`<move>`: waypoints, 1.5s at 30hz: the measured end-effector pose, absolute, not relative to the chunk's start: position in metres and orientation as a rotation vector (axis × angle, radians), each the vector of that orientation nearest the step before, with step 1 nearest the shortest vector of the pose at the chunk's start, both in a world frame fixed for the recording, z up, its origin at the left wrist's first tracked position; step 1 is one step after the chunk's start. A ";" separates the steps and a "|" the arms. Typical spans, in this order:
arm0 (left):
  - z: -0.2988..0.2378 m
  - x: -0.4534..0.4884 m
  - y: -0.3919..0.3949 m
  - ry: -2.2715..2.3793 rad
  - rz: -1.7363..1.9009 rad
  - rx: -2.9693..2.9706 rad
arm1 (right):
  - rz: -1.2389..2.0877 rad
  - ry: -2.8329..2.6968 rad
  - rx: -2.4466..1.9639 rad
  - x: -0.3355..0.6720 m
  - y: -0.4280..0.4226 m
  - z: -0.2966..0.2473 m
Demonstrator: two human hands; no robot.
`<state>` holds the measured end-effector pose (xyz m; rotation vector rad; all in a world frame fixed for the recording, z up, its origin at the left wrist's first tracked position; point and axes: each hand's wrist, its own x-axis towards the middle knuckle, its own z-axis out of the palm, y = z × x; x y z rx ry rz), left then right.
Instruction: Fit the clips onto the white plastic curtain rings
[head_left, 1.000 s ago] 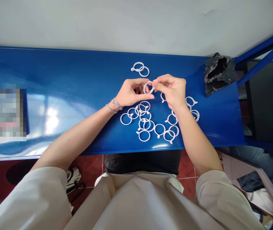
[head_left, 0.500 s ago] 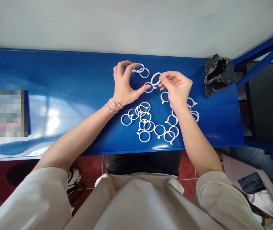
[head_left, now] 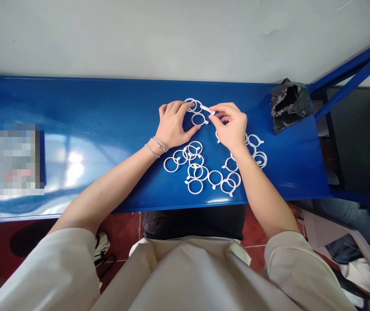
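The right hand (head_left: 229,125), pinched shut, grips the stem of a white plastic curtain ring (head_left: 206,109); the stem points sideways toward the half-open, empty left hand (head_left: 172,125), which rests beside two overlapping rings (head_left: 193,105) on the glossy blue tabletop (head_left: 74,99).

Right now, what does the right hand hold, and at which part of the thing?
The right hand holds a white plastic ring, seen edge-on, pinched in its fingers at the end nearest the hand; the exact spot is hidden.
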<state>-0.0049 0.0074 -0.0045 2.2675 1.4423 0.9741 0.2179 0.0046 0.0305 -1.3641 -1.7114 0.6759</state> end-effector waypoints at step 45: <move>0.009 -0.004 0.003 1.348 1.050 2.231 | 0.801 -2.190 -1.521 0.272 0.007 0.069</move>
